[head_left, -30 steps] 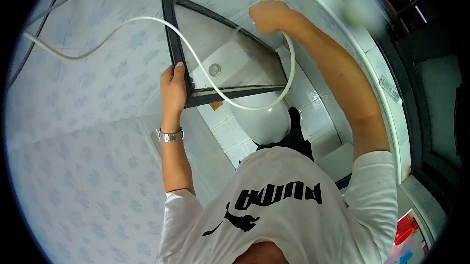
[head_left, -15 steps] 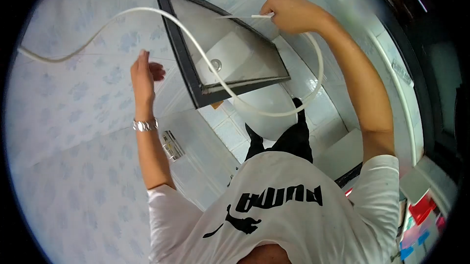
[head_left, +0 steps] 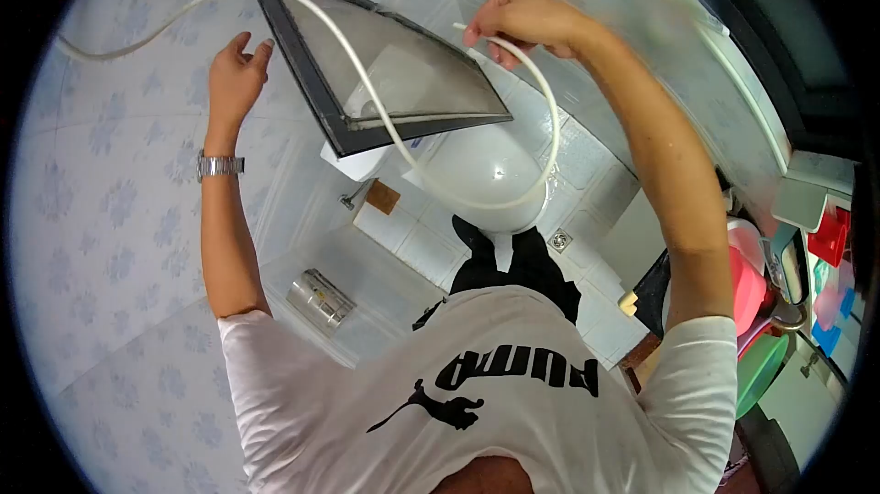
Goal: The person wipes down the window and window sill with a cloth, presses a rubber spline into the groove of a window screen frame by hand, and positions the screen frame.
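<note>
My right hand (head_left: 521, 25) is closed on a thin white hose (head_left: 553, 118) near its free end, which pokes out past the fingertips. The hose loops down over the toilet, then rises across a dark-framed, cloudy pane (head_left: 295, 63) and runs off to the upper left. That pane stands tilted above the toilet. Just beside its left edge, my left hand (head_left: 236, 77) is open, thumb and fingers apart, holding nothing. Whether the thumb touches the frame, I cannot tell.
Below the pane is a white toilet (head_left: 500, 164), with my legs close to it. A metal holder (head_left: 321, 301) is fixed on the left wall. On the tiled floor are a drain (head_left: 561, 239) and a brown block (head_left: 382, 196). Pink and green basins (head_left: 763, 370) are at right.
The view has shifted, bringing more floor and the basins into sight. My left hand has come up close to the pane's left edge. The thin water stream from the hose end no longer shows.
</note>
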### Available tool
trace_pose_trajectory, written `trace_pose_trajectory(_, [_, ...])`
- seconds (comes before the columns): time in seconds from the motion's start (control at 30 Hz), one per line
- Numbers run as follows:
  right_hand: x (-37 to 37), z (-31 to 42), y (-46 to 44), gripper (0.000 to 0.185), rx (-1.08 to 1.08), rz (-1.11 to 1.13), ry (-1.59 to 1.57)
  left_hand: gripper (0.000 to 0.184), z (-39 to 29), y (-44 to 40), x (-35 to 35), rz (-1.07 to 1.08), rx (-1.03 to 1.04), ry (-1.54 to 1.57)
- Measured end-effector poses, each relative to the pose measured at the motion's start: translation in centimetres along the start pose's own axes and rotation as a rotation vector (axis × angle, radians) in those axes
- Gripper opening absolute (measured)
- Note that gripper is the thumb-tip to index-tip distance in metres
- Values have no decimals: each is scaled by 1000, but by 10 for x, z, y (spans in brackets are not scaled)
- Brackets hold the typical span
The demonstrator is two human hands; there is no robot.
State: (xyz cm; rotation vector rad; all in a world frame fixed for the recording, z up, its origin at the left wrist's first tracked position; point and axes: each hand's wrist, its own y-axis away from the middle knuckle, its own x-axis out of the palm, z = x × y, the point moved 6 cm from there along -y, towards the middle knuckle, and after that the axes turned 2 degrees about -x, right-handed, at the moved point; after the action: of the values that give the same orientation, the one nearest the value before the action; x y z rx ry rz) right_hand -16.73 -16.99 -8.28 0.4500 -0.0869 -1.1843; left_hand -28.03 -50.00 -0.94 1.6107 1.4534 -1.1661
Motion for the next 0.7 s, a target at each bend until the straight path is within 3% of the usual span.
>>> trace_pose_trajectory(0.17, [14,-32,-11,22,24,84,-233,46,-16,33,19,156,-93,373])
trace_pose_trajectory(0.27, [15,-52,-24,19,-257,196,-119,36,-16,36,28,220,-121,324])
trace_pose_trajectory(0.3, [14,-58,-28,19,-259,202,-119,36,-16,38,29,217,-126,321])
trace_pose_trajectory(0.37, [13,-60,-35,20,-464,116,395,32,-11,40,30,170,-113,305])
trace_pose_trajectory(0.5, [1,-67,-35,22,-539,-25,288,34,-9,29,30,197,-121,284])
trace_pose_trajectory(0.57, [-13,-64,-41,28,-712,-263,280,38,-1,15,15,91,-10,-67])
trace_pose_trajectory(0.6, [-14,-62,-41,28,-718,-265,274,38,11,3,10,89,-8,-75])
trace_pose_trajectory(0.67, [-24,-65,-43,29,-469,-382,43,42,18,-25,-10,-179,286,-536])
trace_pose_trajectory(0.7, [-18,-62,-46,29,-469,-385,40,42,24,-33,-16,-178,290,-538])
